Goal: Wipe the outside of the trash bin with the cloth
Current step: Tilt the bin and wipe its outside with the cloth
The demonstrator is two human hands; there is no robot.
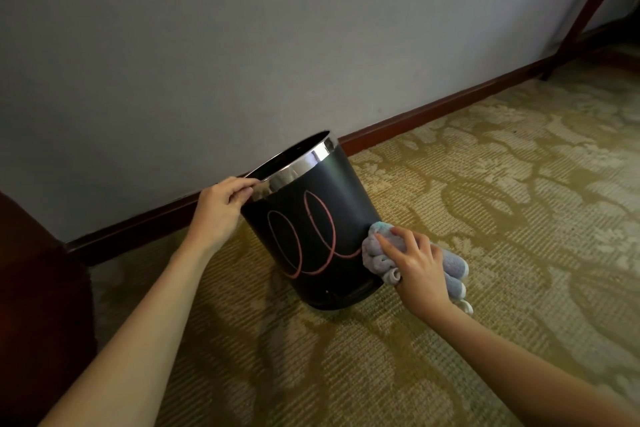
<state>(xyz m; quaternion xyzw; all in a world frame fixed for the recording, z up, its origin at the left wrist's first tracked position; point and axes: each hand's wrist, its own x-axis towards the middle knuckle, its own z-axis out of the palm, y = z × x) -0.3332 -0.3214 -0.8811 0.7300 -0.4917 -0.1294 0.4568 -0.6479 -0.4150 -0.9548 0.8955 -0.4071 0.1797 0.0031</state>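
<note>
A black trash bin (pixel 346 191) with a shiny metal rim band stands on the carpet near the wall. A pink looping line runs across its side. My left hand (pixel 221 208) grips the near left part of the rim. My right hand (pixel 415 267) holds a bunched pale blue cloth (pixel 377 253) and presses it against the bin's lower right side, at the end of the pink line. Part of the cloth sticks out behind my hand to the right.
A patterned yellow-green carpet (pixel 485 201) covers the floor. A grey wall with a dark red-brown baseboard (pixel 433 111) runs behind the bin. Dark wooden furniture (pixel 38 288) stands at the left. A wooden leg (pixel 588 0) slants at the upper right.
</note>
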